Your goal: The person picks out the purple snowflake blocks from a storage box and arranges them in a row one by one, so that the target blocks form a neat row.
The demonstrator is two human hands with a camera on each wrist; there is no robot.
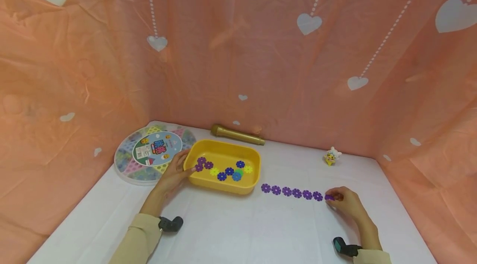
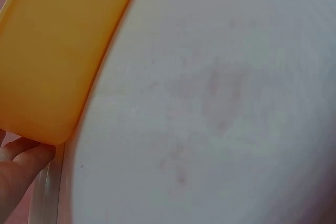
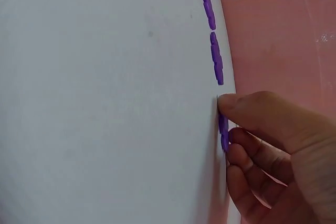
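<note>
A yellow tray [image 1: 223,188] [image 2: 52,56] on the white table holds several flower-shaped plastic discs [image 1: 229,171] in purple, blue, yellow and green. My left hand [image 1: 175,173] [image 2: 18,174] rests against the tray's left end, fingers over the rim near the purple discs. A row of several purple discs [image 1: 291,192] [image 3: 212,40] lies on the table right of the tray. At the row's right end my right hand [image 1: 344,202] [image 3: 273,150] pinches one more purple disc [image 1: 329,197] [image 3: 224,132] between thumb and fingers, down on the table.
A round clear box lid [image 1: 149,152] with a printed label lies at the back left. A gold microphone [image 1: 236,134] lies behind the tray, and a small toy figure [image 1: 331,156] stands at the back right. Pink heart-patterned cloth walls the table on three sides.
</note>
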